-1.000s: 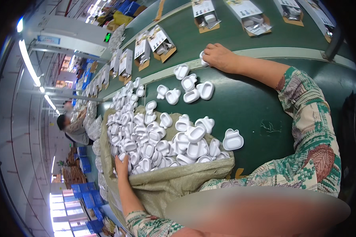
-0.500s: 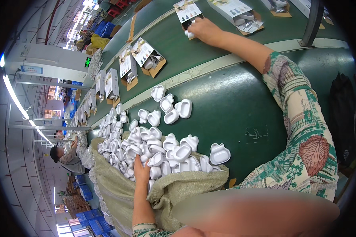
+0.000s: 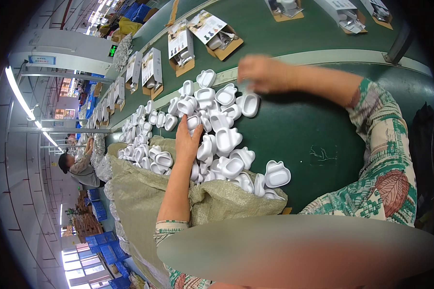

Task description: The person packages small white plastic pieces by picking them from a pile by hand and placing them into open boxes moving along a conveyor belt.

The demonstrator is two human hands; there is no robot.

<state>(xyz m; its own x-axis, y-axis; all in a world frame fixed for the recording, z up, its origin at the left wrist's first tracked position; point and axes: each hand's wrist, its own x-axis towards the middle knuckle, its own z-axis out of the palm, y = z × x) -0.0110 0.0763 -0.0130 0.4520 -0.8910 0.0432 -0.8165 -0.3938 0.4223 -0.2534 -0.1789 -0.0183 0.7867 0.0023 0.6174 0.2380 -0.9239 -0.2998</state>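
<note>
My left hand (image 3: pixel 188 138) reaches into a heap of white plastic dishes (image 3: pixel 228 140). One small dish (image 3: pixel 193 122) sits between its thumb and forefinger, with others pressed up ahead of the hand. The dishes are shallow, with rounded hollows and some lobed ends. Many lie on the green table, and part of the heap rests in the mouth of a woven olive sack (image 3: pixel 236 198). My right hand (image 3: pixel 265 74) is above the table beside the pale belt rail, just right of the foremost dishes. Motion smears its fingers, so whether they hold anything cannot be made out.
Beyond the rail, a green conveyor belt (image 3: pixel 270 41) carries open printed boxes (image 3: pixel 216 34) with brown flaps and packed contents. A metal post (image 3: pixel 399 48) stands at the right. Another person (image 3: pixel 82 166) works farther along at the left, near blue crates (image 3: pixel 101 241).
My left hand has moved forward, and dishes near it have shifted toward the rail. My right hand has come back from a box over the belt to above the table. The boxes have shifted in view.
</note>
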